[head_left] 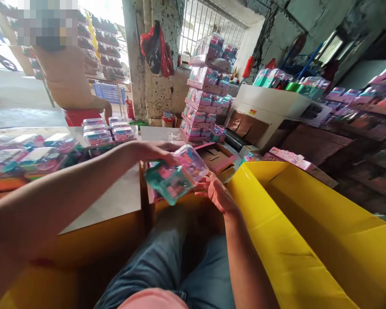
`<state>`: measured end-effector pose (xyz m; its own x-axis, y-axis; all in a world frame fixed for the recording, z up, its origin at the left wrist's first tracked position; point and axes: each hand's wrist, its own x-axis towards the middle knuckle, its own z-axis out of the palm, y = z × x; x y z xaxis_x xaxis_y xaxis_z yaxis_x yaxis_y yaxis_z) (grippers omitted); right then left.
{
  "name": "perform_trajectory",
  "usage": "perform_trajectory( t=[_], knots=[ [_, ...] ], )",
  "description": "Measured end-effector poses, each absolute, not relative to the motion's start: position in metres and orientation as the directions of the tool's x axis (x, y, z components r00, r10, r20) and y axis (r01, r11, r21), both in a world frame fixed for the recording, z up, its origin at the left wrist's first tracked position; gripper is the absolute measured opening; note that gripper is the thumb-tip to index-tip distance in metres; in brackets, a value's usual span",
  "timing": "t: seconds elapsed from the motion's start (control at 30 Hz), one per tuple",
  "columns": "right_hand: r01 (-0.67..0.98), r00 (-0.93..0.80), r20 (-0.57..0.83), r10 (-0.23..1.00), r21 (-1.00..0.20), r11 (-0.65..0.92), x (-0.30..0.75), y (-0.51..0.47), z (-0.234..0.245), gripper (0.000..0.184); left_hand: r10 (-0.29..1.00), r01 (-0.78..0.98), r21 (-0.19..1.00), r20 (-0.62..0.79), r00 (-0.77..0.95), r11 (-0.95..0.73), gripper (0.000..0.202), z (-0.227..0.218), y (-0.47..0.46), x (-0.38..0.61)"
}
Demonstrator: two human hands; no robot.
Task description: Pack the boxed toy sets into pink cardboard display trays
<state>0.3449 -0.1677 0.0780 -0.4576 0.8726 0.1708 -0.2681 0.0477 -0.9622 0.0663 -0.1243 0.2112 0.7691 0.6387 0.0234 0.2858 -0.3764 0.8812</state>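
My left hand (159, 152) reaches in from the left and grips a clear plastic box from above. This box (180, 171) has a transparent pink-tinted part and a teal part, with small colourful pieces inside; it is tilted and slightly blurred. Close to its lower right corner is my right hand (217, 193), palm turned up and fingers stretched out and a little apart. Whether those fingertips touch the box I cannot tell. Both hands are above my lap, and the box covers part of the left fingers.
A yellow bin (286, 231) stands at my right. Similar boxes (41, 156) cover a table on the left. Ahead are an open cardboard tray (215, 156) and a tall stack of filled pink trays (201, 101). A white machine (273, 107) stands behind; a person (64, 77) is at far left.
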Motion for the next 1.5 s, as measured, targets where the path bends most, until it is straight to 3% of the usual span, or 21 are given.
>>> perform_trajectory(
  t=[0.1, 0.2, 0.33, 0.47, 0.67, 0.77, 0.9, 1.0, 1.07, 1.17, 1.27, 1.37, 1.5],
  knots=[
    [-0.286, -0.309, 0.224, 0.924, -0.949, 0.134, 0.356, -0.185, 0.077, 0.058, 0.518, 0.221, 0.918, -0.020, 0.855, -0.329, 0.065, 0.201, -0.100, 0.121],
    [-0.311, -0.151, 0.247, 0.957, -0.931, 0.191, 0.361, -0.185, 0.066, 0.056, 0.511, 0.252, 0.901, -0.040, 0.859, -0.353, 0.074, 0.189, -0.083, 0.168],
    [-0.325, -0.073, 0.220, 0.973, -0.927, 0.186, 0.368, -0.167, 0.058, 0.056, 0.535, 0.361, 0.739, -0.001, 0.845, -0.569, 0.086, 0.181, -0.068, 0.189],
    [-0.203, -0.060, 0.252, 0.966, -0.951, 0.235, 0.379, -0.136, 0.060, 0.055, 0.635, 0.527, 0.520, 0.038, 0.771, -0.672, 0.092, 0.179, -0.060, 0.173],
    [-0.088, -0.293, 0.227, 0.929, -0.974, 0.210, 0.370, -0.083, 0.054, 0.054, 0.724, 0.647, 0.381, 0.091, 0.684, -0.660, 0.093, 0.153, -0.058, 0.136],
    [-0.063, -0.361, 0.184, 0.914, -0.983, 0.173, 0.364, -0.061, 0.046, 0.057, 0.746, 0.663, 0.369, 0.156, 0.647, -0.652, 0.086, 0.132, -0.053, 0.127],
    [-0.026, -0.384, 0.117, 0.916, -0.993, 0.116, 0.373, -0.048, 0.032, 0.075, 0.746, 0.685, 0.300, 0.215, 0.630, -0.664, 0.083, 0.105, -0.047, 0.130],
    [-0.016, -0.316, 0.122, 0.941, -0.992, 0.123, 0.382, -0.054, 0.026, 0.095, 0.782, 0.758, 0.193, 0.122, 0.612, -0.623, 0.086, 0.096, -0.047, 0.140],
    [0.066, -0.205, 0.192, 0.960, -0.976, 0.210, 0.382, -0.062, 0.031, 0.096, 0.799, 0.784, 0.155, 0.071, 0.598, -0.601, 0.085, 0.098, -0.048, 0.144],
    [0.396, -0.088, 0.446, 0.891, -0.804, 0.442, 0.368, -0.078, 0.048, 0.077, 0.774, 0.767, 0.103, 0.087, 0.627, -0.633, 0.083, 0.107, -0.055, 0.143],
    [0.690, -0.238, 0.618, 0.750, -0.436, 0.578, 0.345, -0.091, 0.064, 0.062, 0.740, 0.752, 0.028, 0.205, 0.640, -0.658, 0.076, 0.115, -0.069, 0.130],
    [0.786, -0.412, 0.560, 0.719, -0.181, 0.591, 0.325, -0.095, 0.066, 0.060, 0.793, 0.823, -0.017, 0.255, 0.553, -0.568, 0.063, 0.113, -0.089, 0.110],
    [0.812, -0.523, 0.449, 0.724, 0.004, 0.584, 0.317, -0.093, 0.063, 0.049, 0.878, 0.898, -0.068, 0.189, 0.440, -0.435, 0.074, 0.101, -0.109, 0.094]
  ],
)
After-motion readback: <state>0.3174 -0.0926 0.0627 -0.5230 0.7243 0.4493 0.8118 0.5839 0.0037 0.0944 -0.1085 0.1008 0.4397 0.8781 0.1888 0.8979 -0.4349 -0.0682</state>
